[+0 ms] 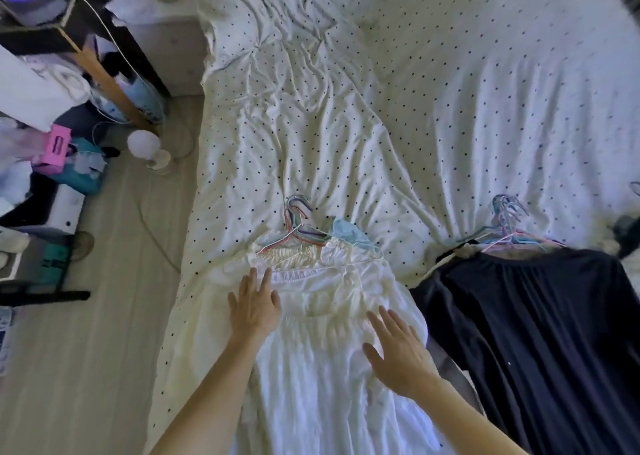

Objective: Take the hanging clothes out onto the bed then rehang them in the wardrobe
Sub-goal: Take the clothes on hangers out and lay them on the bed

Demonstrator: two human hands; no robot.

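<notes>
White clothes pile on hangers lies on the polka-dot bed, dark pile just beside it. I see left hand and right hand flat, fingers straight, pressing the white fabric.

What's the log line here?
left hand: open, on white dress | right hand: open, same | dark garment: beside, untouched | all on bed

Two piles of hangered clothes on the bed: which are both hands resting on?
The white pile, left of the dark pile: left hand and right hand lie flat on it.
</notes>
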